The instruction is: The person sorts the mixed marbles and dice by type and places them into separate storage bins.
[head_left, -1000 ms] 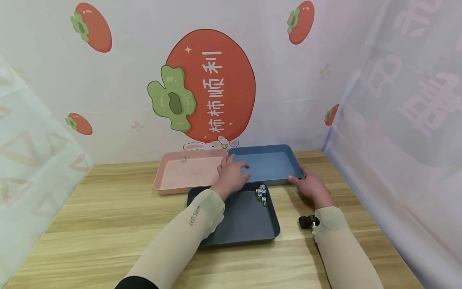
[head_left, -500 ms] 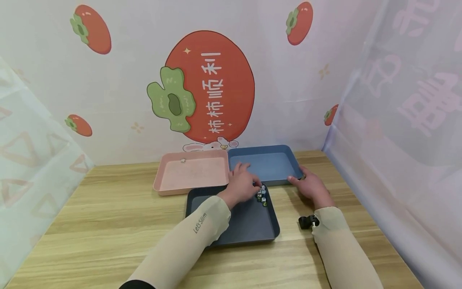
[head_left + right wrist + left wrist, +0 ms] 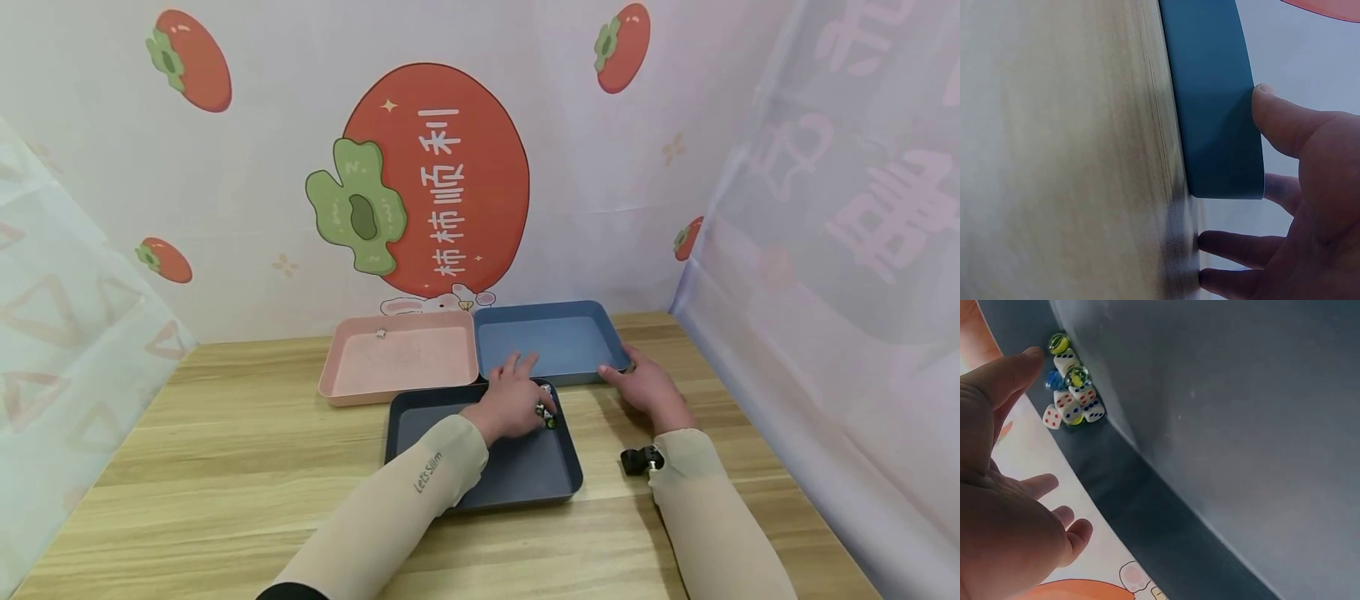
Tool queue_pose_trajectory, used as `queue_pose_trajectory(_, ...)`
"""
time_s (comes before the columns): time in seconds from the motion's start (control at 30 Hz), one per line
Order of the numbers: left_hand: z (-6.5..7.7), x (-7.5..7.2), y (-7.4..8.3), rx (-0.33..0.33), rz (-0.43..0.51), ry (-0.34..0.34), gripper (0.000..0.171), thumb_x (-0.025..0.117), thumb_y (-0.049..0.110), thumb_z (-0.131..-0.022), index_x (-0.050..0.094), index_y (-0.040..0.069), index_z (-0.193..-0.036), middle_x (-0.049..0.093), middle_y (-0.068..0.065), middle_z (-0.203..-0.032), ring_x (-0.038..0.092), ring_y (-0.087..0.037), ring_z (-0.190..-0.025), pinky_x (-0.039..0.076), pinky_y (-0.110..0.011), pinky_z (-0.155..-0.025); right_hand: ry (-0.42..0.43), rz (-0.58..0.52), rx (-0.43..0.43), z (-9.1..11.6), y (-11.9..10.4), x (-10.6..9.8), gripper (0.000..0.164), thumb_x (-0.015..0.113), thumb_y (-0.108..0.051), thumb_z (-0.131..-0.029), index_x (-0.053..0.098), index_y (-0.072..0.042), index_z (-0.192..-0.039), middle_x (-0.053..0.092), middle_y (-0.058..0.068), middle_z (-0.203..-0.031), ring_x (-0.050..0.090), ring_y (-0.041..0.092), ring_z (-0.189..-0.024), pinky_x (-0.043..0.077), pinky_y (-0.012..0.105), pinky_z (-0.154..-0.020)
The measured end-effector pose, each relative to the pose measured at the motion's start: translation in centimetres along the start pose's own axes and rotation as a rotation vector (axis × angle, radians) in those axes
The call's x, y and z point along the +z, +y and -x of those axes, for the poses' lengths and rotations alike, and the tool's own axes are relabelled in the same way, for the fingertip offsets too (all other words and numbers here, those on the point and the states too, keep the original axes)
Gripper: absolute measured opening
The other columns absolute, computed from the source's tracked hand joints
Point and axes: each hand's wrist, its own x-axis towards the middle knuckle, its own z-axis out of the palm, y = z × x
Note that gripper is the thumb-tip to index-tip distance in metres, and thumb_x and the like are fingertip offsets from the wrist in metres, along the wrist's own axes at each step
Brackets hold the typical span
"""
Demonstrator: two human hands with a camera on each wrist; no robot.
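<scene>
Over the dark grey tray (image 3: 517,467), my left hand (image 3: 513,404) reaches its thumb and a finger down to a pile of white dice (image 3: 1065,359) and glass marbles (image 3: 1059,343) at the tray's right side. In the left wrist view the thumb is beside the pile and the other fingers are spread loosely; nothing is seen held. The forefinger is mostly hidden. My right hand (image 3: 647,385) holds the near right corner of the blue tray (image 3: 1216,100), thumb at its rim, a forefinger partly hidden behind the wall, other fingertips down at the table.
A pink tray (image 3: 401,367) stands left of the blue one, with one white die (image 3: 381,333) near its far wall. A black device (image 3: 641,460) sits at the right wrist. A printed cloth backdrop (image 3: 247,183) rises behind the wooden table (image 3: 225,467).
My left hand has moved from above the seam of the pink and blue trays, right and nearer, down to the pile. My right hand stays at the blue tray's corner.
</scene>
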Motion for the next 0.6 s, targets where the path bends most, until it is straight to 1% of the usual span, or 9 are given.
queue_pose_trajectory(0.23,-0.1,0.6,0.0,0.014,0.003,-0.028,0.019,0.066,0.030,-0.085,0.071,0.043,-0.098,0.013,-0.006,-0.154,0.002,-0.036,-0.138,0.018,-0.056,-0.101,-0.002,0.004,0.000,0.0,0.0,0.0,0.093,0.048,-0.064,-0.086,0.006,-0.013,-0.151,0.024,0.030,-0.144,0.024,0.049,-0.129,0.024,0.063,-0.096)
queue_pose_trajectory(0.43,-0.2,0.9,0.1,0.027,0.011,-0.018,0.017,0.066,0.030,-0.086,0.071,0.042,-0.097,0.016,-0.007,-0.153,0.002,-0.037,-0.138,0.018,-0.057,-0.101,0.002,-0.003,0.007,-0.1,0.1,0.1,0.091,0.048,-0.062,-0.087,0.006,-0.013,-0.151,0.023,0.030,-0.145,0.022,0.049,-0.129,0.022,0.064,-0.097)
queue_pose_trajectory(0.6,-0.1,1.1,0.3,0.033,-0.006,-0.014,0.014,0.067,0.032,-0.086,0.071,0.043,-0.094,0.018,-0.008,-0.153,0.002,-0.036,-0.138,0.018,-0.057,-0.101,0.001,0.001,-0.001,-0.1,0.1,0.1,0.091,0.048,-0.062,-0.087,0.007,-0.012,-0.151,0.022,0.030,-0.145,0.022,0.049,-0.129,0.022,0.063,-0.097)
